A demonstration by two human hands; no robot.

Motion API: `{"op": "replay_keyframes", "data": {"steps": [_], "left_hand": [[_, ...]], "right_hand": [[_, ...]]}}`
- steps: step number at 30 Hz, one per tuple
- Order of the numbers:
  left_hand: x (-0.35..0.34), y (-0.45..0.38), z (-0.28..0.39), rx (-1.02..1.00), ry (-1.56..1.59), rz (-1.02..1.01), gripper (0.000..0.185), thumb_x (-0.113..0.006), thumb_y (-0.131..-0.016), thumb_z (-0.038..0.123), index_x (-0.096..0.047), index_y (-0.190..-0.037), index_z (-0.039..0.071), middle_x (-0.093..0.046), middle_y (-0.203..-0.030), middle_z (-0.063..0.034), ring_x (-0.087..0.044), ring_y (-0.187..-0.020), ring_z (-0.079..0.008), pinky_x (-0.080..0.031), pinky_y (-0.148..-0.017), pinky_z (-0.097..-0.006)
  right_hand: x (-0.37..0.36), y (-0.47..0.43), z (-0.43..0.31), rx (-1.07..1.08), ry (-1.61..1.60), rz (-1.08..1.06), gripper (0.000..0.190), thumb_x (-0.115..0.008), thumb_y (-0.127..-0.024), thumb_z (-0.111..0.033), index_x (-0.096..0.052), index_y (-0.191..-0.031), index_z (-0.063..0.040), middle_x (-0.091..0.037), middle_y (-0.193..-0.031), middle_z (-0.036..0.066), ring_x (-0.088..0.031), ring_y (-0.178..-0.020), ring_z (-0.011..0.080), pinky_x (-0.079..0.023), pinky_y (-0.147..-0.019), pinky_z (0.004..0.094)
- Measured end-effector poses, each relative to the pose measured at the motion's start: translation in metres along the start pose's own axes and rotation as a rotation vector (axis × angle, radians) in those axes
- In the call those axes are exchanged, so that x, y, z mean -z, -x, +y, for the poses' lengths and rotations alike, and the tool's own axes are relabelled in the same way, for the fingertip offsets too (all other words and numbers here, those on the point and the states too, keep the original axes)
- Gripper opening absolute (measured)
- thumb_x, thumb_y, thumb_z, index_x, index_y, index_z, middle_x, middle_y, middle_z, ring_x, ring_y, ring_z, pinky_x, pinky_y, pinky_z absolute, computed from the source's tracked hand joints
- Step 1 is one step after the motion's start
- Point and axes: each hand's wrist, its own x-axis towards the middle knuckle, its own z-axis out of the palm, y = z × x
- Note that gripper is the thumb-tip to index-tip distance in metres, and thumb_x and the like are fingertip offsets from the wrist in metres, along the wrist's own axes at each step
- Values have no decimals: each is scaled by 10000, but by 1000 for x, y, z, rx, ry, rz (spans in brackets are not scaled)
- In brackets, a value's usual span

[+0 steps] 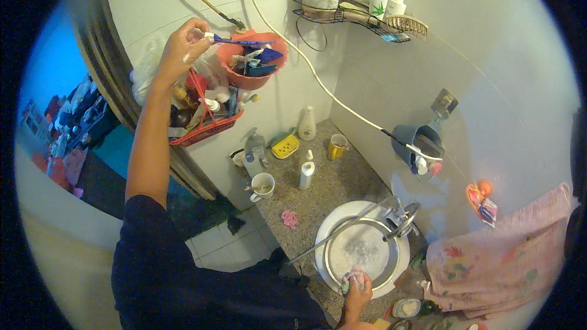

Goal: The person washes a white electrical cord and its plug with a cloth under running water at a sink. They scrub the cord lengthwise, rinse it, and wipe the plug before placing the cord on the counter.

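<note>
High at the left, my left hand (183, 52) pinches a slim blue item (236, 42) by its white end; its exact kind is unclear. White foam spots the back of this hand. Just beyond it hangs a coral plastic bin (252, 83) with packets and wrappers inside, and the blue item passes over its rim. Low in the view, my right hand (357, 297) grips a wet pink and greenish cloth (352, 278) at the near rim of the wash basin (322, 220). Sudsy water (360, 245) stands in the basin.
A red basket (208, 129) of toiletries hangs below the bin. Bottles, a white mug (263, 187), a yellow cup (337, 146) and a pink cloth (289, 219) occupy the stone counter (293, 197). A faucet (399, 217) and grey hose (339, 233) cross the basin; a towel (500, 261) hangs right.
</note>
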Motion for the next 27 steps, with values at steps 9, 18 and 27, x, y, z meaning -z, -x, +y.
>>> {"op": "replay_keyframes", "data": {"steps": [9,18,27], "left_hand": [[-21,5,-6,30,-184,-16,220,-731,-922,187,-624,-1085,83,-633,-803,-23,-581,-743,-122,-477,-659,-309],[-37,27,1,-36,-546,-40,261,-721,-923,210,-634,-1133,82,-712,-999,-180,-690,-864,-352,-539,-799,-431],[-114,115,37,-430,-236,154,108,-713,-891,69,-653,-980,74,-674,-895,-96,-671,-764,-270,-546,-684,-388]], "right_hand": [[-1,8,-9,19,44,0,344,-766,-862,-69,-690,-1182,34,-721,-1125,108,-663,-1031,208,-506,-961,341],[-1,12,-18,47,54,-30,333,-721,-910,-78,-658,-1212,47,-716,-1091,113,-659,-979,187,-529,-874,318],[-8,16,-35,26,159,-20,327,-725,-928,-106,-662,-1223,22,-720,-1081,105,-667,-984,178,-535,-868,320]]}}
